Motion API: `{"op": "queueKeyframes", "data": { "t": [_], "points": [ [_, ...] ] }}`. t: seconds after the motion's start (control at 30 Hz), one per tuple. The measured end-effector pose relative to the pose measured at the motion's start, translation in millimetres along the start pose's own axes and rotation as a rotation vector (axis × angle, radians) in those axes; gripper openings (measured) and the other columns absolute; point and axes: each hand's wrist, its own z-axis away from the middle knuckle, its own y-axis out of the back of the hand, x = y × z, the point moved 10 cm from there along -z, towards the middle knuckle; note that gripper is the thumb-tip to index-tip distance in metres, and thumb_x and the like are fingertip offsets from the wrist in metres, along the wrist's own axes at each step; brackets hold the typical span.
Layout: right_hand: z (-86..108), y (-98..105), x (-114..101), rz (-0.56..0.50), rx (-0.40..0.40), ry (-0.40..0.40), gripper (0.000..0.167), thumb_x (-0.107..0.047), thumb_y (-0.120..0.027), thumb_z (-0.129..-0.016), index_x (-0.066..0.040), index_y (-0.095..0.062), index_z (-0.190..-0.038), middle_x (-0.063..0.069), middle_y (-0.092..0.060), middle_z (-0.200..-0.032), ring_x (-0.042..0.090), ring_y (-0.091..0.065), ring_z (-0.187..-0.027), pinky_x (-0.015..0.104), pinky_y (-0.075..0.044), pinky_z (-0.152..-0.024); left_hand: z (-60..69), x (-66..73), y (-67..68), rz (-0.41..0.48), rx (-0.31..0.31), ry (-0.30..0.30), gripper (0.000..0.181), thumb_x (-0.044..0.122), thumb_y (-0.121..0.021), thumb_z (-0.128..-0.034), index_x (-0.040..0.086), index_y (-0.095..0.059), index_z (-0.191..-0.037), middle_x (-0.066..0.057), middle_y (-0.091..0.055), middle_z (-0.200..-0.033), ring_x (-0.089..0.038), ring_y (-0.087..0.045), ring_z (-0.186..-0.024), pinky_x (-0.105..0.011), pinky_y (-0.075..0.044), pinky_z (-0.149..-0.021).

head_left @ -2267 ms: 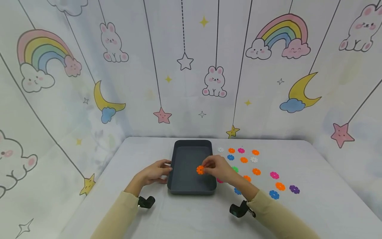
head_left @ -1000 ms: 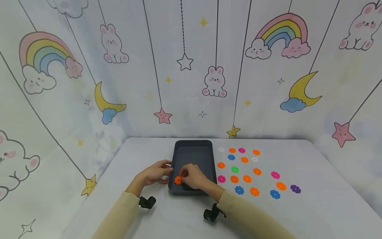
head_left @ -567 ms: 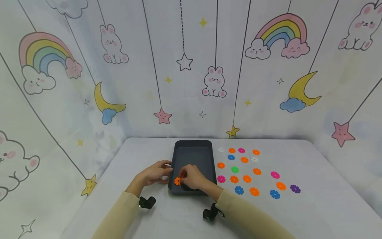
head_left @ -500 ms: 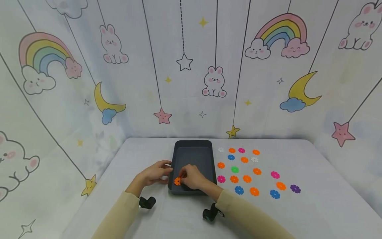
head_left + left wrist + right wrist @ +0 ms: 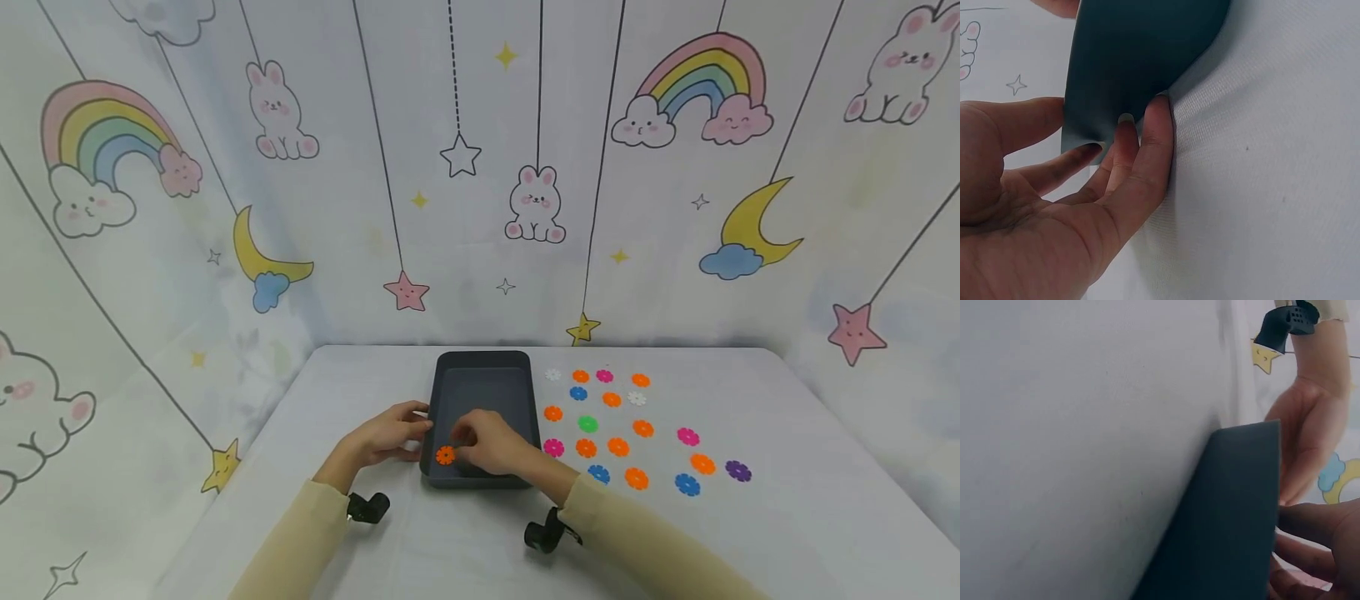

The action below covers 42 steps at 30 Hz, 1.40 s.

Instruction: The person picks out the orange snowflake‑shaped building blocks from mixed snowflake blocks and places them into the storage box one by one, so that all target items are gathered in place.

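In the head view a dark grey rectangular tray lies on the white table. My left hand is at its left side; in the left wrist view its fingertips touch the outer wall, with the thumb at the rim. My right hand is over the tray's near part, fingers bent. Just left of those fingertips, an orange flower-shaped disc lies flat in the tray's near left corner, seemingly apart from them. The right wrist view shows the tray wall hiding part of the right hand.
Right of the tray several flower discs lie spread out: orange, pink, blue, green, white and a purple one. A patterned curtain hangs behind the table.
My right hand has carried the orange disc left and down to the tray's near left corner. It has just let go and shifted slightly right. The left hand has stayed put.
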Motion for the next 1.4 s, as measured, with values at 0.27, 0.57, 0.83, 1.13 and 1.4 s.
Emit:
{"op": "queueKeyframes", "data": {
  "t": [0.27,0.57,0.83,1.13,1.4],
  "points": [
    [14.5,23,2,0.067,-0.002,0.054,0.025,-0.010,-0.075,-0.093,0.000,-0.070,-0.116,0.013,-0.067,-0.110,0.025,-0.064,-0.095,0.027,-0.056,-0.078,2.5,-1.0,3.3,0.001,0.022,0.010,0.055,0.011,-0.057,-0.1049,-0.002,-0.035,-0.154,-0.026,-0.049,-0.145,-0.036,-0.059,-0.123,-0.050,-0.059,-0.088],
    [39.1,57,13,0.099,0.014,0.098,0.024,-0.011,-0.076,-0.092,-0.004,-0.070,-0.115,0.011,-0.067,-0.109,0.028,-0.063,-0.097,0.034,-0.058,-0.082,4.7,-1.0,4.6,-0.009,0.039,0.011,0.055,0.010,-0.056,-0.1048,-0.002,-0.036,-0.154,-0.025,-0.049,-0.146,-0.035,-0.060,-0.121,-0.050,-0.060,-0.087],
    [64.4,92,27,0.133,0.027,0.059,0.025,-0.014,-0.075,-0.094,-0.007,-0.069,-0.117,0.007,-0.066,-0.110,0.028,-0.061,-0.101,0.044,-0.058,-0.087,6.0,0.8,4.6,-0.007,0.040,0.015,0.053,0.011,-0.057,-0.1048,-0.001,-0.038,-0.153,-0.025,-0.050,-0.146,-0.034,-0.060,-0.120,-0.049,-0.060,-0.087],
    [99.0,132,51,0.171,0.057,0.039,0.024,-0.015,-0.076,-0.093,-0.009,-0.068,-0.115,-0.004,-0.066,-0.108,0.028,-0.060,-0.101,0.039,-0.058,-0.084,6.1,2.0,0.0,-0.007,0.033,0.007,0.051,0.011,-0.057,-0.1048,-0.002,-0.039,-0.152,-0.024,-0.052,-0.143,-0.032,-0.061,-0.117,-0.049,-0.059,-0.088],
    [128.5,166,92,0.249,0.084,0.000,0.024,-0.016,-0.078,-0.091,-0.011,-0.069,-0.113,-0.005,-0.066,-0.108,0.025,-0.060,-0.099,0.039,-0.057,-0.085,3.8,2.4,-1.0,-0.015,0.030,0.006,0.052,0.012,-0.057,-0.1052,-0.001,-0.039,-0.152,-0.023,-0.052,-0.142,-0.031,-0.061,-0.115,-0.048,-0.060,-0.087]
  ]
}}
